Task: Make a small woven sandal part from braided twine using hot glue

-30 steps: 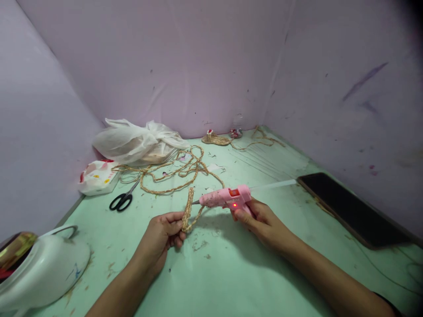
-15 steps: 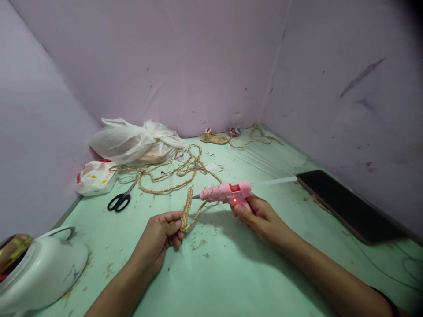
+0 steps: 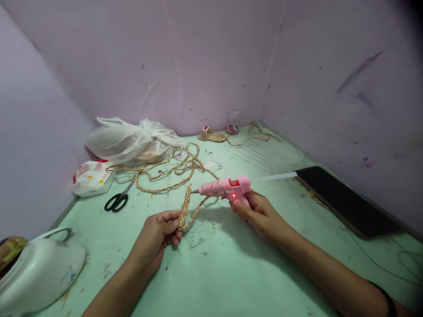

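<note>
Pinched at its lower end by my left hand, a folded length of tan braided cord stands roughly upright above the table. My right hand is wrapped round the handle of a pink hot glue gun. Its red light is lit, and a clear glue stick sticks out of its back. The metal nozzle points left, at or very near the upper part of the folded cord; whether they touch I cannot tell. From the fold, the cord runs up behind the gun to a loose looped pile.
Black-handled scissors lie left of the cord, near a white box and a white plastic bag. A small woven piece sits at the back. A dark phone-like slab lies right, a white container at front left.
The whole view has shifted slightly. Both hands keep their holds, and the nozzle has stayed close to the upper part of the folded cord.
</note>
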`<state>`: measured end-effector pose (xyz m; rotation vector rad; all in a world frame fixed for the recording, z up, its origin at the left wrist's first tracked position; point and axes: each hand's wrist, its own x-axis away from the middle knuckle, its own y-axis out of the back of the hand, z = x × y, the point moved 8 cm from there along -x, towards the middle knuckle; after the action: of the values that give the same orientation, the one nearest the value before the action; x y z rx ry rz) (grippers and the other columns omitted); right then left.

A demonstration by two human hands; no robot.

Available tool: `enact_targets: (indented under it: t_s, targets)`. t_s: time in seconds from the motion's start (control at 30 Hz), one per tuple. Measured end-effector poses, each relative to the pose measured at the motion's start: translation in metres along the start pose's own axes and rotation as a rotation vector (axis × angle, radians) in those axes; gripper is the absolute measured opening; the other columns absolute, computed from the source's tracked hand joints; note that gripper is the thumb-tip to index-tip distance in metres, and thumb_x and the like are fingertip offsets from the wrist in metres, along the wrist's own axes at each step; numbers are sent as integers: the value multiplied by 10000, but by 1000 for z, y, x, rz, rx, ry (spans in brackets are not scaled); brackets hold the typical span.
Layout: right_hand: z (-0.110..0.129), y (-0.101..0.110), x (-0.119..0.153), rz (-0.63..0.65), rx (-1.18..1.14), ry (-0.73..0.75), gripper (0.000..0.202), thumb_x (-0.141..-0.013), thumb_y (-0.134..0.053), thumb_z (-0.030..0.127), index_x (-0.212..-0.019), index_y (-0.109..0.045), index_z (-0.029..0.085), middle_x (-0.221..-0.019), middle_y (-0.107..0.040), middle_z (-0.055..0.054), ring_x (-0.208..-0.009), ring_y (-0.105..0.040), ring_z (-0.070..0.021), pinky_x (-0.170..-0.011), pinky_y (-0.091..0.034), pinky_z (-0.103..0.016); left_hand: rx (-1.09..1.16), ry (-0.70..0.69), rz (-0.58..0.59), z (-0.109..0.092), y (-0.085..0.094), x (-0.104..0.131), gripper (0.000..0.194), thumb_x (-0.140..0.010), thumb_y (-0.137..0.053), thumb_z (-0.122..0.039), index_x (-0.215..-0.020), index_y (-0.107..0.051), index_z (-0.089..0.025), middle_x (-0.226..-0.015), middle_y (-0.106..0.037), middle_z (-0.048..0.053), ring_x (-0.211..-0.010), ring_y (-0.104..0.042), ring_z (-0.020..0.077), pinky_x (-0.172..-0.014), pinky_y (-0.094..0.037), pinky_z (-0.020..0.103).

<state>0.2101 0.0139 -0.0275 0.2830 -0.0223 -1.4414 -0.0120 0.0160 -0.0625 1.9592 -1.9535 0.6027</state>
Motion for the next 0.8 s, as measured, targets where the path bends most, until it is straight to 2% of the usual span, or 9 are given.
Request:
enact_targets:
  t_s: [0.47, 0.8]
  targets:
    - [-3, 3, 0, -24, 9, -3, 245, -836, -478, 424, -773, -497, 188, -578, -424, 29, -506, -374, -115, -488, -321, -250, -11, -16, 17, 0, 0, 1, 296, -535, -701, -162, -810, -674, -56, -527, -564, 12, -423, -471, 81, -381, -347, 183]
    - [2, 4, -1, -47, 3, 3, 249, -821, -481, 436, -760, -492, 195, -581, -434, 25, -507, -378, -120, -490, -329, -256, -16, -2, -18, -1, 0, 3, 318, -512, -700, -151, -810, -658, -49, -520, -562, 9, -419, -471, 85, -377, -357, 186]
